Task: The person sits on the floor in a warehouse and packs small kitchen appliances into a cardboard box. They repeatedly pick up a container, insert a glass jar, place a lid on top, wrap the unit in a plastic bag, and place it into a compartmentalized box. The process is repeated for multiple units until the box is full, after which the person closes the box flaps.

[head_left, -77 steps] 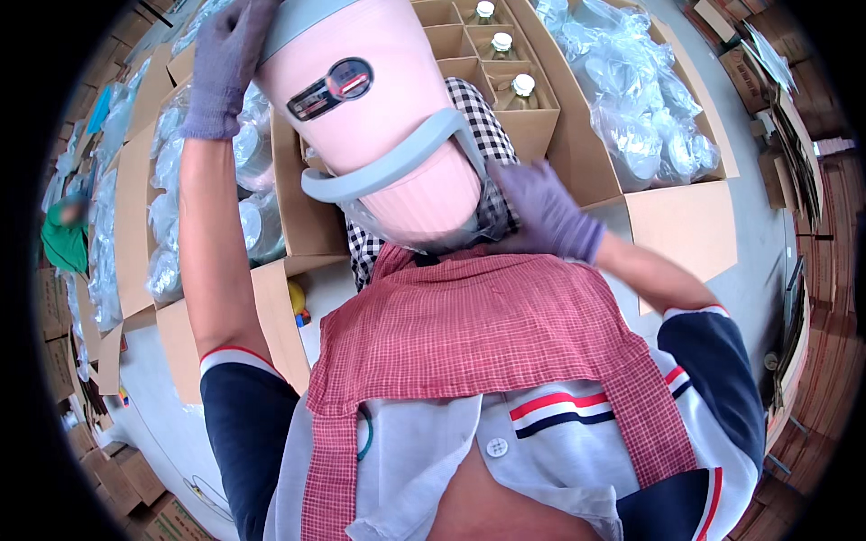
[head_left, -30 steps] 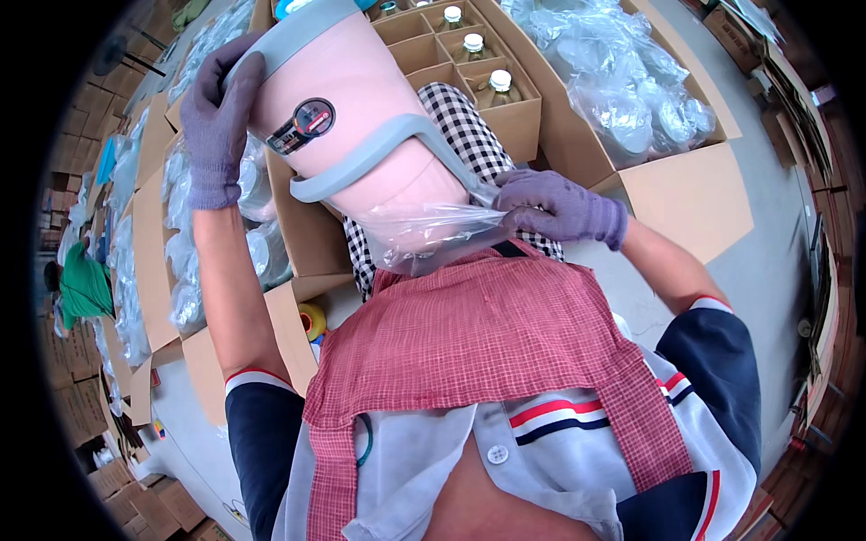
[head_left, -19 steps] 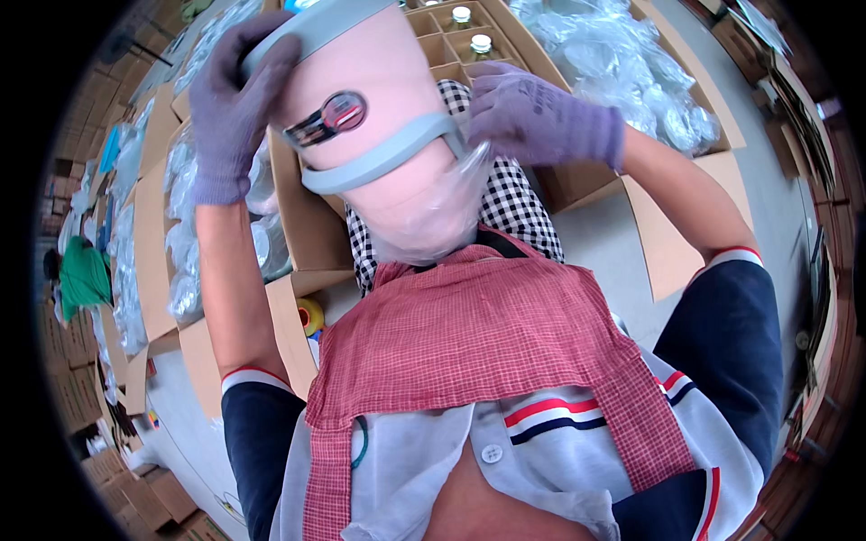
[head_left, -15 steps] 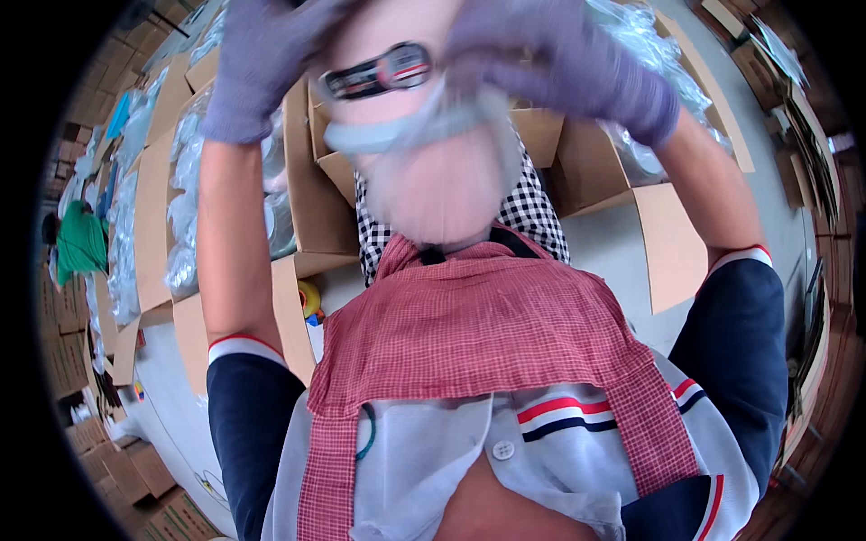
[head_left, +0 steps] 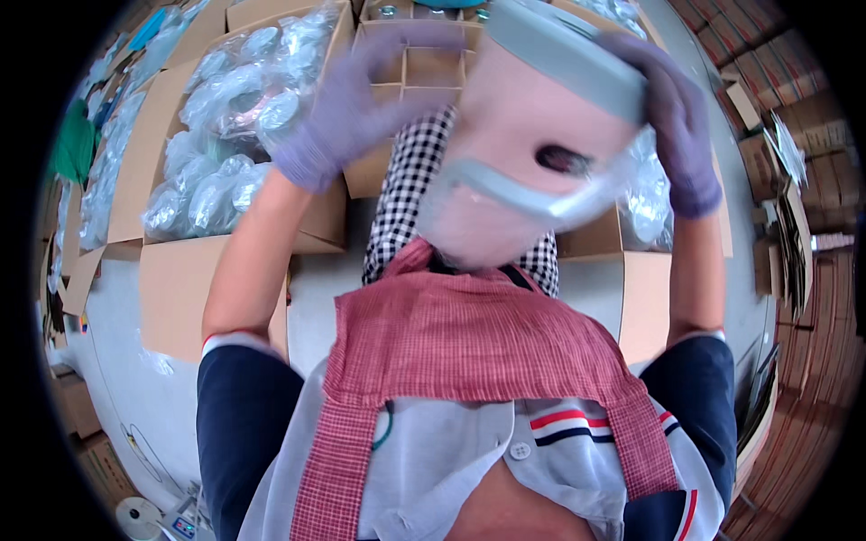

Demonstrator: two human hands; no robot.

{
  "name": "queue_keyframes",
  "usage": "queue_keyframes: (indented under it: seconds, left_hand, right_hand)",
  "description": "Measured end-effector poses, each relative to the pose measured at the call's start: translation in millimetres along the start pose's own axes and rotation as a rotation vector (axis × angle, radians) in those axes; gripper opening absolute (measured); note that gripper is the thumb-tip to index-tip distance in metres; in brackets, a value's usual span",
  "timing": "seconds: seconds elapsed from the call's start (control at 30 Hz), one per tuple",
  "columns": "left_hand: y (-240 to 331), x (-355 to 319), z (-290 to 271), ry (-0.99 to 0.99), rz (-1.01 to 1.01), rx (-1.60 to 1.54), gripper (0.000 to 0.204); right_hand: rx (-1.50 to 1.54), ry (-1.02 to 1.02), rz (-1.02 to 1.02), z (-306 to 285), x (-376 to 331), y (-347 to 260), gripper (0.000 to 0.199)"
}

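Note:
Close in front of me is a large pink tumbler [head_left: 532, 117] with a grey-blue lid [head_left: 568, 54] and a grey-blue curved band that looks like a handle. It is tilted, its lid end up and to the right. Clear plastic film [head_left: 469, 212] covers its lower end, and a dark oval mark shows on its side. My gloved right hand [head_left: 677, 117] grips the lid end from the right, its fingertips partly hidden. To the left of the tumbler, my gloved left hand [head_left: 365, 104] is open with its fingers spread, blurred and apart from the tumbler.
An open carton [head_left: 149, 162] of plastic-wrapped items stands at the left. A carton with cardboard dividers [head_left: 433, 68] lies straight ahead. Another carton [head_left: 645, 239] of wrapped items stands at the right. Stacked boxes [head_left: 812, 361] line the right side. A person in green [head_left: 74, 144] is at the far left.
My left hand has come off the tumbler and spread open. The tumbler has tilted and shifted right, with my right hand still on it. The view has shifted, bringing the divided carton into sight.

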State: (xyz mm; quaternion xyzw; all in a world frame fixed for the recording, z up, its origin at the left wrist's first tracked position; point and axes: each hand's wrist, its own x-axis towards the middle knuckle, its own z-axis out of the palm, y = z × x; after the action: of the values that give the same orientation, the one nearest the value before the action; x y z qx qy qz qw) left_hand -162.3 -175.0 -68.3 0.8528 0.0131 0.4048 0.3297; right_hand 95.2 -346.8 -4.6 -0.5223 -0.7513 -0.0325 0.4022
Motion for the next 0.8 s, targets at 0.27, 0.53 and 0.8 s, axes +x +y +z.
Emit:
queue_keyframes:
  seconds: [0.27,0.53,0.8]
  left_hand:
    - [-62.1,-59.4,27.4,-0.142,-0.034,0.276,0.017]
    - [-16.7,4.6,2.2,0.123,-0.113,0.038,0.045]
    - [-101.5,-69.3,44.2,-0.769,-0.995,-0.154,0.039]
  right_hand:
    - [0.060,0.137,-0.116,-1.6,-18.2,14.3,0.036]
    - [0.098,0.161,-0.199,6.0,-13.0,0.9,0.013]
    - [0.225,0.127,-0.081,-10.0,-31.9,-18.7,0.079]
